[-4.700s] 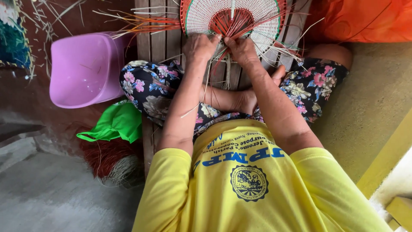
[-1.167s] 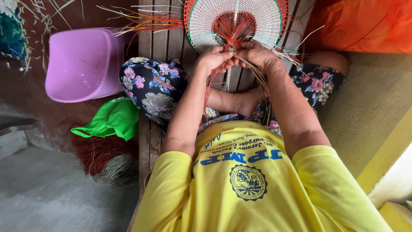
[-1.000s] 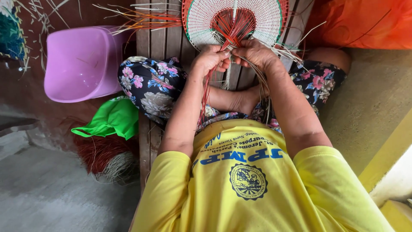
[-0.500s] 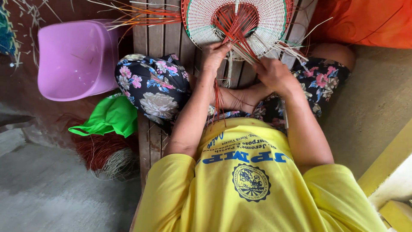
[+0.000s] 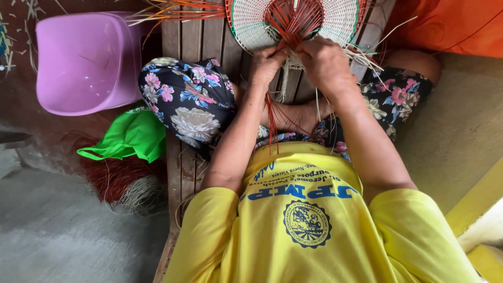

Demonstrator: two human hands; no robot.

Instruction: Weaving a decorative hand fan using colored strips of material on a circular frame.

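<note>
Head view, looking straight down: the woven fan (image 5: 293,23) lies on the slatted wooden counter (image 5: 201,39), its far half cut off by the top edge of the frame. Not much room around it. A purple plastic tub (image 5: 86,60) sits off the counter's left edge, orange cloth (image 5: 450,26) crowds the right, and the person's floral-clad knees box in both sides.

Both forearms reach forward and meet at the fan's near rim. The left hand (image 5: 267,60) has a closed grip on a bunch of red strips (image 5: 271,120) that trail down toward the lap. The right hand (image 5: 325,60) is curled tight over pale strips (image 5: 361,55) (fingers mostly hidden underneath). The hands nearly touch.
</note>
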